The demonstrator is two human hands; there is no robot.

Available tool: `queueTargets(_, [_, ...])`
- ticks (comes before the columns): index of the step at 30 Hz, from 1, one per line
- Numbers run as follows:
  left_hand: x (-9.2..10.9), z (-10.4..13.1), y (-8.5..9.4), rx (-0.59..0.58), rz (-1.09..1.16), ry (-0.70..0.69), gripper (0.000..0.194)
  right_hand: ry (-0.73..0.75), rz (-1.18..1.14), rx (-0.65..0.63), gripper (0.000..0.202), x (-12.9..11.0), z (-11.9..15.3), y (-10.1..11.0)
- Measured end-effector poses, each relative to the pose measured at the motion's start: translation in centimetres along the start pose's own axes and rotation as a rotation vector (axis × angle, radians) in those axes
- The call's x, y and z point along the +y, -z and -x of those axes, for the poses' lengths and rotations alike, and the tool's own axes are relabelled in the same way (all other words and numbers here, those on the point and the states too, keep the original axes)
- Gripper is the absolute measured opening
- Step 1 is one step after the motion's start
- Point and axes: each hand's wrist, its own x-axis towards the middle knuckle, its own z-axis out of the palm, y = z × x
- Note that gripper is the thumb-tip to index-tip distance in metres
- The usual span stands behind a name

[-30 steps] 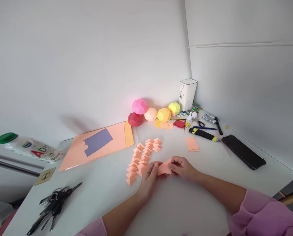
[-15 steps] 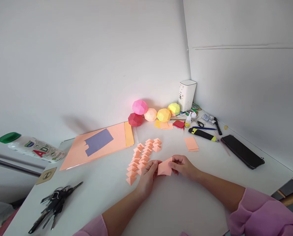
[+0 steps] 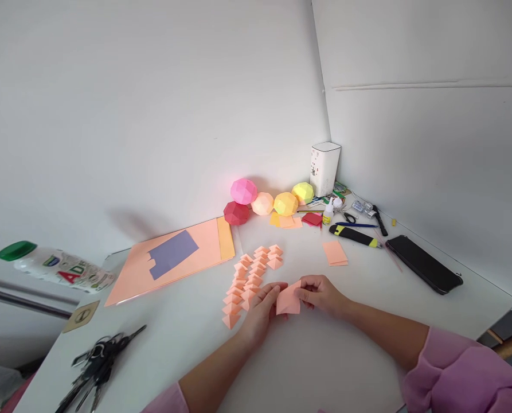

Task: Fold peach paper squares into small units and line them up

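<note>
A small peach sheet of paper (image 3: pixel 288 299) is held between my two hands above the white table. My left hand (image 3: pixel 262 307) grips its left edge, thumb on top and fingers partly hidden behind it. At the upper right corner my right hand (image 3: pixel 320 293) pinches the same sheet between thumb and fingers. Just beyond my left hand lie rows of folded peach paper pieces (image 3: pixel 238 281), pointed and overlapping. Two or so flat peach paper pieces (image 3: pixel 335 253) rest to the right, past my right hand.
Faceted paper balls (image 3: pixel 243 191) sit along the wall. On the right are a utility knife (image 3: pixel 354 236), a glue bottle (image 3: pixel 328 212) and a black phone-like case (image 3: pixel 423 264). Large peach sheets (image 3: pixel 129 281), keys (image 3: pixel 101 361) and a green-capped bottle (image 3: pixel 62 267) lie at left.
The view has shifted slightly. Both hands still hold the peach paper; its face is tilted a little differently, and my left fingers have moved slightly along its edge.
</note>
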Motion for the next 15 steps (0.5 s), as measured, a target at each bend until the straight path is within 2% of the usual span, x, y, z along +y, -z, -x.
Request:
queueTargets(3, [0.34,0.05,0.04,-0.126,-0.028,-0.009,0.033,0.009,-0.01,0.025,0.032,-0.12,0.0,-0.01])
queueTargets(5, [0.51,0.12,0.01,-0.169,-0.044,-0.005,0.033,0.021,-0.035,0.032,0.029,-0.07,-0.05,0.0])
queueTargets(15, [0.9,0.38,-0.41,-0.2,-0.105,-0.021,0.044,0.022,-0.123,0.023,0.024,0.06,-0.31,0.09])
